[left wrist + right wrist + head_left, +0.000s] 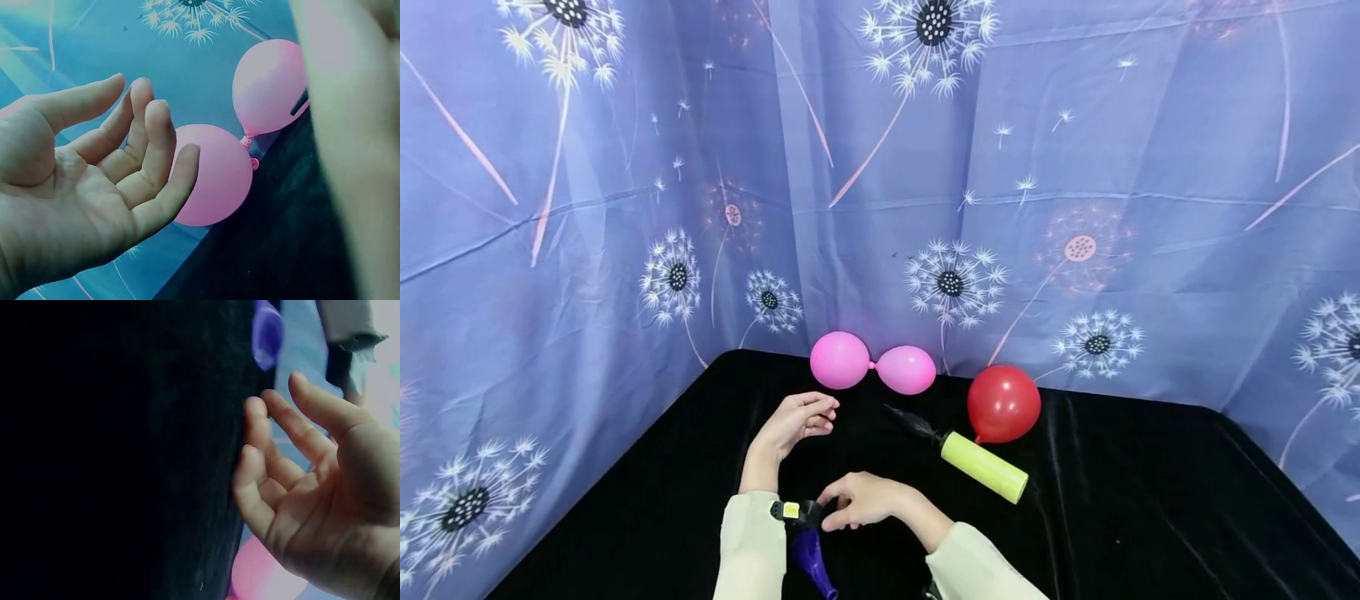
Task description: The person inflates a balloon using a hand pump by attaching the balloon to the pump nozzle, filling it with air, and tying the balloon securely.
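My left hand hovers over the black cloth with loosely bent fingers and nothing in them. Beyond it, two inflated pink balloons are joined at their necks. My right hand is beside the left wrist, its fingertips close to the black wrist camera; whether they touch it cannot be told. In the right wrist view, nothing lies between the loosely bent fingers of that hand. Below the left wrist lies a limp purple balloon, partly hidden by the wrist camera.
A yellow-green balloon pump with a black nozzle lies right of the hands. Next to it, an inflated red balloon rests near the back edge. Blue dandelion-print curtains stand behind and left of the black-covered table.
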